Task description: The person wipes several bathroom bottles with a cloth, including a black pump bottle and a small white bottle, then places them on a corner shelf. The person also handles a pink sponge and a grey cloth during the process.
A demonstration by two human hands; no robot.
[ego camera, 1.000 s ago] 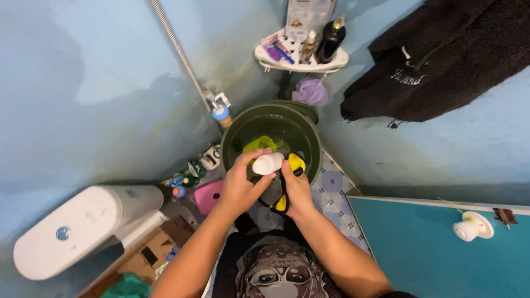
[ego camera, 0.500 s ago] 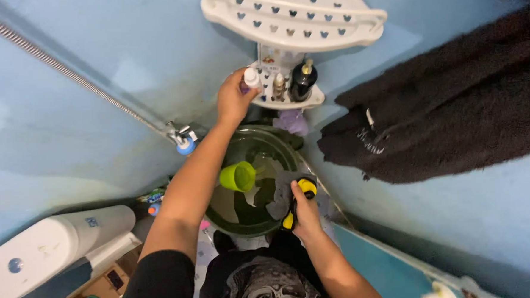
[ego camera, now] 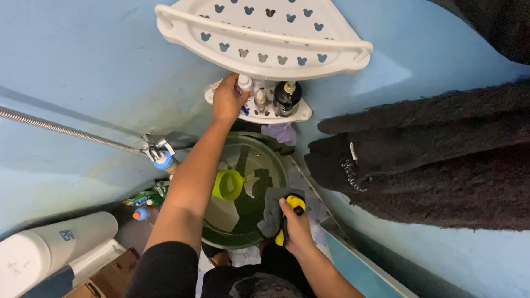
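Blue painted walls meet in a bathroom corner, seen from the head camera looking steeply down. At the top centre of the frame a white plastic corner shelf [ego camera: 266,33] with small cut-out holes juts from the wall, and below it sits a smaller white lower shelf [ego camera: 299,115] carrying a dark round bottle [ego camera: 286,95] and a slim pale bottle [ego camera: 260,100]. The left hand [ego camera: 227,100] reaches up to that lower shelf, its fingers curled around a small white-capped bottle [ego camera: 245,83] at the shelf's left end. Under the shelf, in the middle of the frame, stands a dark green round plastic bucket [ego camera: 277,160] holding water, with a lime-green plastic cup [ego camera: 228,184] floating inside near the forearm. At the bucket's lower right rim the right hand [ego camera: 295,222] is closed around a grey cloth with a yellow and black piece [ego camera: 282,205]; the exact pinch of the fingers cannot be told. A black towel [ego camera: 444,153] hangs across the right side. A ribbed metal hose [ego camera: 49,125] runs in from the left edge to a blue-tipped tap [ego camera: 161,158]. A white toilet tank [ego camera: 37,257] fills the lower left corner.
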